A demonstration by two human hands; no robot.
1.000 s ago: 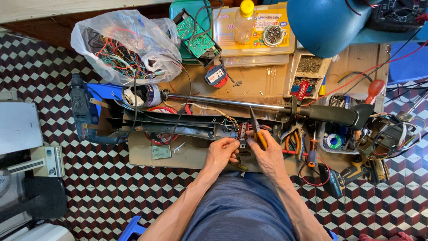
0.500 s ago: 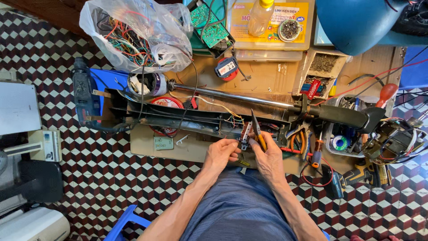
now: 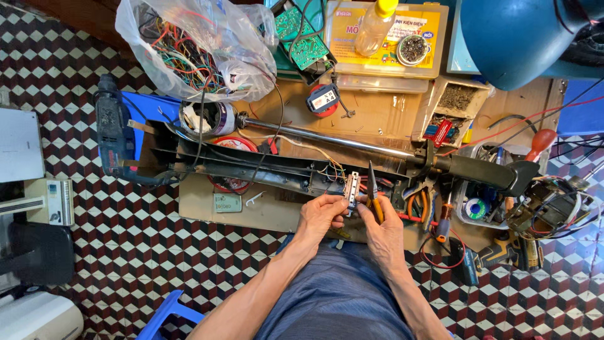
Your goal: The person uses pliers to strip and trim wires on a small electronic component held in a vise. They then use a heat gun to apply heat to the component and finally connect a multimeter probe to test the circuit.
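Observation:
My left hand (image 3: 322,216) pinches a small grey switch block (image 3: 351,189) with coloured wires running from it into a long black plastic housing (image 3: 264,170). My right hand (image 3: 381,228) grips orange-handled pointed pliers (image 3: 372,189), their tip pointing up beside the block. Both hands meet just in front of the housing, above my lap in blue trousers. A chrome tube (image 3: 327,140) lies behind the housing and ends in a black base (image 3: 484,173).
A clear bag of coloured wires (image 3: 192,50) and a green circuit board (image 3: 302,31) lie at the back. A yellow-lidded box (image 3: 420,66) with a bottle, a blue drill (image 3: 113,129), a multimeter (image 3: 324,99), screwdrivers and a solder reel (image 3: 476,208) crowd the wooden board on tiled floor.
The view has shifted down slightly. My hands stay together at the switch block, with the pliers tip raised a little higher beside it.

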